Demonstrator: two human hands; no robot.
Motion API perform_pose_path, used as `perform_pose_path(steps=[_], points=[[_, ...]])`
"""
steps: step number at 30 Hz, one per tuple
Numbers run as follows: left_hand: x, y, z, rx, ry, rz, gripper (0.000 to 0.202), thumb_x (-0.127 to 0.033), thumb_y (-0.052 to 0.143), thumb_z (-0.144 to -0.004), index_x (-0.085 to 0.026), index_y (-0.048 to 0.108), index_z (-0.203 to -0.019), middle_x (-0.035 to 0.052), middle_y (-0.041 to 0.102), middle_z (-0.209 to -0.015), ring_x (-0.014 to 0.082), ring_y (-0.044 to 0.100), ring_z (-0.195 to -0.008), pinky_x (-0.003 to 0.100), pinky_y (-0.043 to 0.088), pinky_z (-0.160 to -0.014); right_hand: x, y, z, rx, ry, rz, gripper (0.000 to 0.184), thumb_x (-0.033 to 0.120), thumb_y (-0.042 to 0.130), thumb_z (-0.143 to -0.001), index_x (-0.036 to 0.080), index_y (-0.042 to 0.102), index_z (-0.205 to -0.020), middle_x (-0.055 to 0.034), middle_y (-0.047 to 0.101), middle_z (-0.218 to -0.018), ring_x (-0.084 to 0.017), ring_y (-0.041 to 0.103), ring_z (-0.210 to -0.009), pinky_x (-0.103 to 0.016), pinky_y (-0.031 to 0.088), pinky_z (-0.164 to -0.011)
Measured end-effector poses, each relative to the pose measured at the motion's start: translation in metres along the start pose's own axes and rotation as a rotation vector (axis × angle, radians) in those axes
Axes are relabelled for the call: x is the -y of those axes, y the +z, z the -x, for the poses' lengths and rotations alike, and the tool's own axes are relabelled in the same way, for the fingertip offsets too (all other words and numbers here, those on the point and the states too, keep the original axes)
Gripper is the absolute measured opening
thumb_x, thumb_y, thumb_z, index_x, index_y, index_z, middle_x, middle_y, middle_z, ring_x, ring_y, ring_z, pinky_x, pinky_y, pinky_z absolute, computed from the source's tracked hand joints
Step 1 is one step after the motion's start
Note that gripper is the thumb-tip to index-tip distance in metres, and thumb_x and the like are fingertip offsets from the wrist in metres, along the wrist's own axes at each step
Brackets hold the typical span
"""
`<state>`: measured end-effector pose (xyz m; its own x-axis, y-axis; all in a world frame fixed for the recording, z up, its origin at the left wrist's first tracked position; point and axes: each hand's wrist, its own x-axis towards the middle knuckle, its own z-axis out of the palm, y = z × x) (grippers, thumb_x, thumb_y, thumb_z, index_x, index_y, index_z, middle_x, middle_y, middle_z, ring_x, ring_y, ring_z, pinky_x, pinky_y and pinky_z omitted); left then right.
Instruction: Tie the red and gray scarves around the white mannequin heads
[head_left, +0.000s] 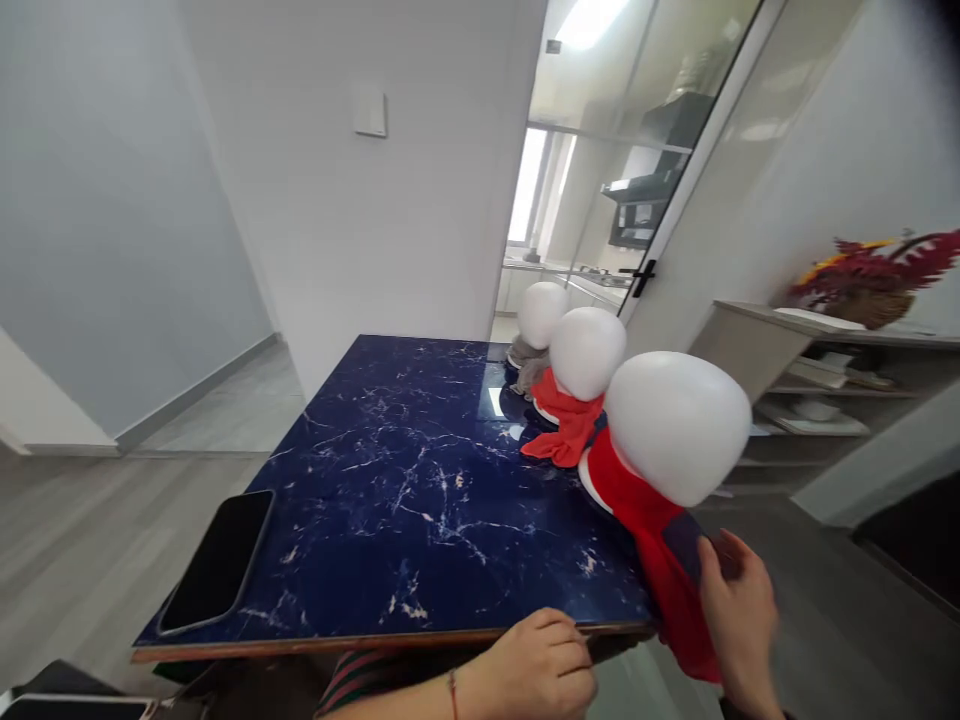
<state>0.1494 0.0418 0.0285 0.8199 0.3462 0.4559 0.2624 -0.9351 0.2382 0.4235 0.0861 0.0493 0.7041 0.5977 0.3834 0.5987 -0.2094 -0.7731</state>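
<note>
Three white mannequin heads stand in a row along the table's right edge. The nearest white head (pixel 675 425) has a red scarf (pixel 637 500) round its base, with one end hanging over the table edge. At this scarf, my right hand (pixel 739 605) pinches a dark blue piece of cloth (pixel 682 545) between thumb and fingers; whether it is part of the scarf I cannot tell. My left hand (pixel 551 660) is closed, fingers curled, at the front table edge, its palm hidden. Behind, the middle head (pixel 587 350) wears a lighter red scarf (pixel 566 425), and the farthest head (pixel 542 313) a grey cloth (pixel 529 360).
The table (pixel 405 450) has a dark blue marbled top. A black phone (pixel 219 562) lies at its front left corner; another device (pixel 79 708) shows at bottom left. On the right stand shelves (pixel 757 325) with a flower basket (pixel 870 300). A glass door (pixel 600 150) is behind.
</note>
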Motion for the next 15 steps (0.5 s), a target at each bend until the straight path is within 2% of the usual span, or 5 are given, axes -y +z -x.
perform_pose_path(steps=[3, 7, 9, 11, 15], points=[[-0.003, 0.018, 0.062, -0.111, -0.159, -0.026, 0.028, -0.023, 0.041, -0.089, -0.022, 0.051, -0.063, 0.0015, 0.057, -0.062, 0.0131, 0.048, -0.062, 0.025, 0.037, -0.063, 0.019, 0.002, 0.057, -0.040, -0.152, -0.010, 0.052, 0.054, 0.042, -0.082, 0.013, 0.060, -0.109, -0.0171, 0.064, -0.104, -0.029, 0.060, -0.089, -0.040, 0.045, -0.083], [-0.016, 0.035, 0.125, -0.322, -0.407, 0.101, 0.041, -0.025, 0.045, -0.086, -0.019, 0.026, -0.050, -0.0035, 0.033, -0.047, 0.0110, 0.031, -0.048, 0.025, 0.024, -0.047, 0.045, 0.031, 0.107, 0.316, -0.334, -0.089, 0.047, 0.056, 0.041, -0.085, 0.018, 0.061, -0.105, -0.0093, 0.067, -0.083, -0.022, 0.063, -0.072, -0.031, 0.046, -0.070], [-0.024, 0.027, 0.142, -0.350, -0.499, 0.071, 0.039, -0.022, 0.047, -0.082, -0.020, 0.023, -0.051, -0.0036, 0.033, -0.048, 0.0110, 0.033, -0.049, 0.026, 0.025, -0.049, 0.057, 0.049, 0.119, 0.515, -0.415, -0.090, 0.047, 0.054, 0.041, -0.087, 0.018, 0.058, -0.111, -0.0064, 0.066, -0.077, -0.020, 0.063, -0.066, -0.029, 0.045, -0.065], [-0.031, 0.012, 0.151, -0.378, -0.576, -0.026, 0.034, -0.015, 0.045, -0.080, -0.020, 0.025, -0.053, -0.0025, 0.038, -0.049, 0.0116, 0.038, -0.051, 0.027, 0.027, -0.052, 0.069, 0.064, 0.125, 0.610, -0.497, -0.041, 0.047, 0.052, 0.040, -0.088, 0.018, 0.055, -0.116, -0.0057, 0.065, -0.077, -0.020, 0.062, -0.064, -0.029, 0.045, -0.062], [-0.039, -0.010, 0.156, -0.492, -0.606, -0.117, 0.032, -0.008, 0.041, -0.082, -0.020, 0.032, -0.054, -0.0011, 0.046, -0.051, 0.0125, 0.044, -0.053, 0.027, 0.033, -0.055, 0.083, 0.074, 0.134, 0.548, -0.611, 0.129, 0.039, 0.043, 0.034, -0.093, 0.019, 0.058, -0.112, -0.0080, 0.065, -0.088, -0.021, 0.062, -0.069, -0.030, 0.042, -0.062]])
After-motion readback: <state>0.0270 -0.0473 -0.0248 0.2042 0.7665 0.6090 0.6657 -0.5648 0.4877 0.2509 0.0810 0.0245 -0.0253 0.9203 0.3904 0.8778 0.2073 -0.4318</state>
